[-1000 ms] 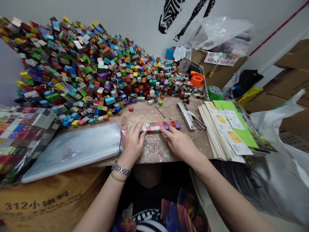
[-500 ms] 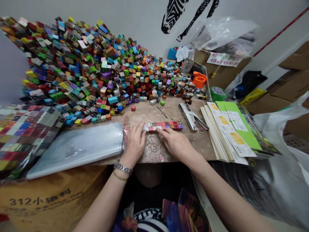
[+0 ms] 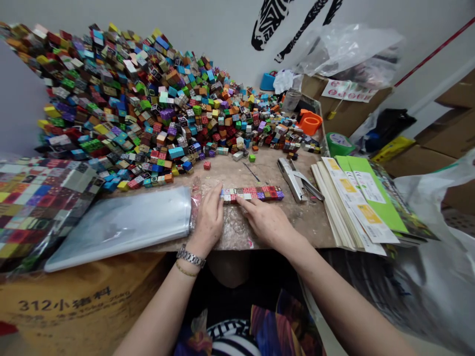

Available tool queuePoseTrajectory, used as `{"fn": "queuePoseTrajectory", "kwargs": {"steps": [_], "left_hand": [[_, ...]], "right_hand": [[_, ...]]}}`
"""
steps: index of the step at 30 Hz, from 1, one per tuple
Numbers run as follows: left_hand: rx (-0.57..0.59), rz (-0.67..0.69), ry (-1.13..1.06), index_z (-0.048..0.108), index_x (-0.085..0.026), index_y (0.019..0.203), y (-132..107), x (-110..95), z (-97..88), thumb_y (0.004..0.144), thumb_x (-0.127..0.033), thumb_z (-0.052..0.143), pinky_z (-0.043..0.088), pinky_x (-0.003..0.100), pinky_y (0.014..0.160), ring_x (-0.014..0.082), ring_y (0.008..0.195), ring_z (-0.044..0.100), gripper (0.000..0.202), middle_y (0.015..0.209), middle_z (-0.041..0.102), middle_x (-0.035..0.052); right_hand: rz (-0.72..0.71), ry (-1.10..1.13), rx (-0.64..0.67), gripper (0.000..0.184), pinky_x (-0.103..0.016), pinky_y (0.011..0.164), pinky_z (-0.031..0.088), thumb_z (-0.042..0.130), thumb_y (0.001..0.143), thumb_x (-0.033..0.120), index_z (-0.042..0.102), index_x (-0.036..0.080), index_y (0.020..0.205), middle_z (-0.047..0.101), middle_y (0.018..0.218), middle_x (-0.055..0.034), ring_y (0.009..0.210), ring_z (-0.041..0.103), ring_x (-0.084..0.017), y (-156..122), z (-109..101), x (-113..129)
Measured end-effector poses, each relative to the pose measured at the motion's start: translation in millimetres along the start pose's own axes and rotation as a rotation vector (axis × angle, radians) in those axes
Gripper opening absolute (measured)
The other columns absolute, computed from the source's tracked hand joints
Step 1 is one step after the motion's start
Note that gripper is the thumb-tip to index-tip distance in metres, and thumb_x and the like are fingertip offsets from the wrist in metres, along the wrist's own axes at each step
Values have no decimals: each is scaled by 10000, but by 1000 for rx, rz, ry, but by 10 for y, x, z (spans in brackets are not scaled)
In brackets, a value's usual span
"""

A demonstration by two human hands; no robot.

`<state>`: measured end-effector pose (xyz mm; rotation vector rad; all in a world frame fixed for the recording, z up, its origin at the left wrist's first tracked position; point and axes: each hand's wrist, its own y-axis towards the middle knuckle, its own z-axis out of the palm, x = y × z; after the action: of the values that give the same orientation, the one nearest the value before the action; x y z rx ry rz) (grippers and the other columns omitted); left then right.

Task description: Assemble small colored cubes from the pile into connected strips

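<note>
A double row of small patterned cubes point(image 3: 260, 192), mostly red, white and purple, lies straight across the worktable in front of me. At its left end rests my left hand point(image 3: 208, 217), fingers stretched forward and touching the end cubes. My right hand point(image 3: 269, 222) reaches in from the right with extended fingers, its index fingertip against the front side of the row. Neither hand is closed around the cubes. Clear plastic film lies under and beside my left hand.
A large heap of loose cubes point(image 3: 148, 109) covers the back left. Clear plastic bags point(image 3: 126, 222) and a packed block of cubes point(image 3: 40, 207) lie left. To the right are a stapler point(image 3: 293, 178), a stack of cards point(image 3: 337, 207), green tape point(image 3: 339, 144) and an orange holder point(image 3: 308, 122).
The fingertips of my right hand have slid slightly left along the row. My left hand stays at the row's left end. The whole view has shifted a little.
</note>
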<state>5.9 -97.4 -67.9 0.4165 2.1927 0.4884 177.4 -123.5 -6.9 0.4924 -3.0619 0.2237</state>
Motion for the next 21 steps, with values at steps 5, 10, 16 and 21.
{"fn": "queuePoseTrajectory", "kwargs": {"steps": [5, 10, 16, 21], "left_hand": [[-36, -12, -33, 495, -146, 1350, 3, 22, 3, 963, -208, 385, 418, 458, 1108, 222, 1264, 541, 406, 1341, 588, 149], [-42, -48, -87, 480, -147, 1370, 3, 42, 3, 963, -216, 379, 427, 461, 1101, 227, 1270, 542, 424, 1348, 582, 155], [-49, -90, -133, 486, -128, 1362, 4, 36, -10, 964, -239, 383, 414, 472, 1114, 238, 1289, 529, 425, 1359, 572, 169], [-47, -105, -162, 481, -135, 1367, -2, 61, 3, 961, -226, 390, 418, 469, 1110, 235, 1289, 528, 425, 1370, 564, 165]], "right_hand": [[-14, 9, 1, 506, -320, 771, 511, 330, 980, 233, 370, 264, 1484, 618, 1221, -124, 955, 666, -221, -2, -28, 31], [-35, 9, 8, 509, -327, 761, 515, 320, 981, 225, 354, 266, 1487, 644, 1183, -118, 935, 671, -216, 47, -14, 86], [-33, -15, 42, 500, -319, 741, 519, 337, 976, 216, 368, 256, 1473, 670, 1128, -116, 910, 682, -223, 72, -35, 144], [-51, -8, 40, 504, -318, 739, 519, 334, 973, 212, 369, 273, 1472, 676, 1122, -105, 927, 678, -228, 101, -81, 202]]}}
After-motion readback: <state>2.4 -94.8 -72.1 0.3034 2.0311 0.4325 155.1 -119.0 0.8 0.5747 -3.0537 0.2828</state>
